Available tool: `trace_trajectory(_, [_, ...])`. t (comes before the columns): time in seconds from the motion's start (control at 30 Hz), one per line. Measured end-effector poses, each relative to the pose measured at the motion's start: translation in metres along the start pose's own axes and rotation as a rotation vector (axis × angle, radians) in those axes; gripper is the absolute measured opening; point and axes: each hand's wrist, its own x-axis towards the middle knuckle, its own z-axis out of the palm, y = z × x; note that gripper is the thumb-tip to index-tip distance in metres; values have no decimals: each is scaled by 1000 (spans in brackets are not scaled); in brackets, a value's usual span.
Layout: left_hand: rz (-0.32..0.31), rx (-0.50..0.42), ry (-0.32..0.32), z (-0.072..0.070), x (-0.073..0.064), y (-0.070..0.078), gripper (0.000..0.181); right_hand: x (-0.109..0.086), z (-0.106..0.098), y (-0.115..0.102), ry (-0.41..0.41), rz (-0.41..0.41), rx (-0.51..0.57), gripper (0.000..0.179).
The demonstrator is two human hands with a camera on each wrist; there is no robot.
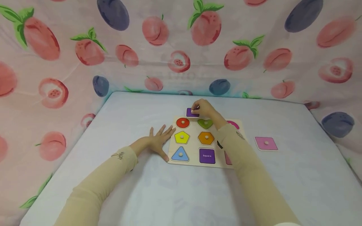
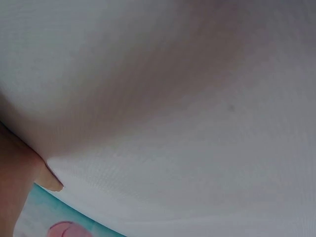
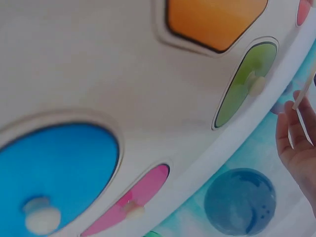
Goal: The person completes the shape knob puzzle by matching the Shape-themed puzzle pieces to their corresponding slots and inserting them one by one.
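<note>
My right hand (image 1: 205, 108) pinches the small knob of a purple square puzzle piece (image 1: 189, 113) just beyond the far edge of the wooden puzzle board (image 1: 193, 153). The piece's thin edge (image 3: 305, 91) shows by the fingers in the right wrist view; whether it touches the table I cannot tell. With fingers spread, my left hand (image 1: 159, 140) lies at the board's left edge. In the near row, a purple recess (image 1: 207, 156) marked "Square" holds no piece. Beside it, a pink recess (image 1: 228, 158) is partly hidden by the right sleeve.
Knobbed pieces sit in the board: red circle (image 1: 181, 124), green heart (image 1: 204, 125), yellow pentagon (image 1: 178, 138), orange hexagon (image 1: 202, 138), light-blue triangle (image 1: 178, 158). The right wrist view adds a blue rounded piece (image 3: 74, 173). A pink rectangular piece (image 1: 261, 142) lies right of the board.
</note>
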Motion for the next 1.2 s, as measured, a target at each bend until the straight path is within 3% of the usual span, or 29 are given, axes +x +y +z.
trace_trajectory(0.53, [16,-10,0,-5,-2,-9,133,-26,-9,-7,-21,-53,-59,12])
trace_trajectory(0.8, [31,-14,-5,-9,-1,-1,132,-48,-12,-3,-10,-89,-88,10])
trace_trajectory(1.03, [24,-19,-12,-4,-5,0,133,-66,-5,-10,-64,-68,-73,10])
trace_trajectory(1.2, [40,-33,-3,-5,-3,4,133,-79,-2,-9,-41,-62,-64,10])
